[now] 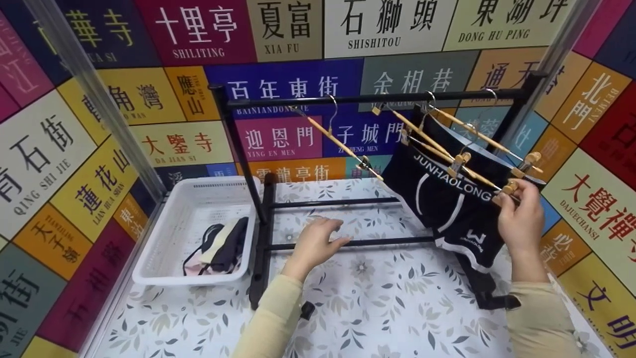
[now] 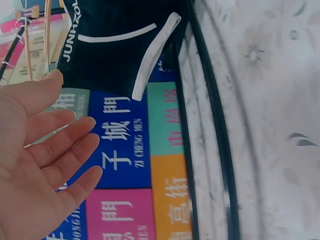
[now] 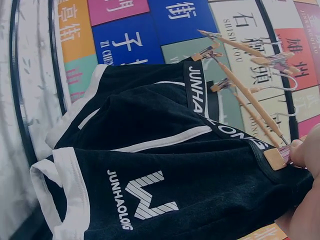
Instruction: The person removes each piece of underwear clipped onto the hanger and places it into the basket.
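Note:
Black boxer briefs (image 1: 437, 194) with white trim and a lettered waistband hang from a wooden clip hanger (image 1: 432, 141) on the rack. My right hand (image 1: 521, 214) pinches the hanger clip (image 3: 275, 158) at the right end of that waistband, with part of the fingers hidden behind the cloth. Its thumb shows beside the clip in the right wrist view. My left hand (image 1: 318, 243) is held in front of the rack's lower bars, fingers spread apart and holding nothing. In the left wrist view, the briefs (image 2: 110, 50) appear beyond the left hand (image 2: 50, 155).
A black rack (image 1: 367, 98) stands on a flower-patterned white surface (image 1: 362, 308). One bare hanger (image 1: 338, 141) hangs at its left; another hanger (image 1: 477, 132) holds a dark garment behind the briefs. A white basket (image 1: 164, 238) with folded clothes (image 1: 221, 248) stands left.

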A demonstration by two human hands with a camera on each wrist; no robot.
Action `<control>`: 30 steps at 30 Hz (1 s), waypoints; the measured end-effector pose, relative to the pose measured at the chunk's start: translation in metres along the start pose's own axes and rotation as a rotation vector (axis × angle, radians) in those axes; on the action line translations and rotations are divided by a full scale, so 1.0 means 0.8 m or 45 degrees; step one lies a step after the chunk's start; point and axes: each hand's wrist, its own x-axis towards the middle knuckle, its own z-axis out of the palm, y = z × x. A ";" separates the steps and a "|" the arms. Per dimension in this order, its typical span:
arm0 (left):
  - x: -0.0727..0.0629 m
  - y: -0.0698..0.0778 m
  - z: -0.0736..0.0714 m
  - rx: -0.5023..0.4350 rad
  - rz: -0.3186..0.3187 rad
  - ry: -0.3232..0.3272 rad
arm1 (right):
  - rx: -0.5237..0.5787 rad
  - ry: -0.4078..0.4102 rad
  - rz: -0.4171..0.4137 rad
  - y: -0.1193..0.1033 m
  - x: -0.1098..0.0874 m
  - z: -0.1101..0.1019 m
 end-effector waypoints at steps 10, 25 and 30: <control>-0.044 -0.037 0.022 -0.035 -0.075 0.044 | -0.026 -0.079 0.001 0.026 -0.028 0.013; -0.060 -0.058 0.023 -0.061 -0.173 0.049 | 0.138 -0.200 -0.115 0.044 -0.061 0.045; -0.053 -0.057 0.016 -0.069 -0.196 0.038 | 0.281 -0.256 -0.222 0.049 -0.071 0.056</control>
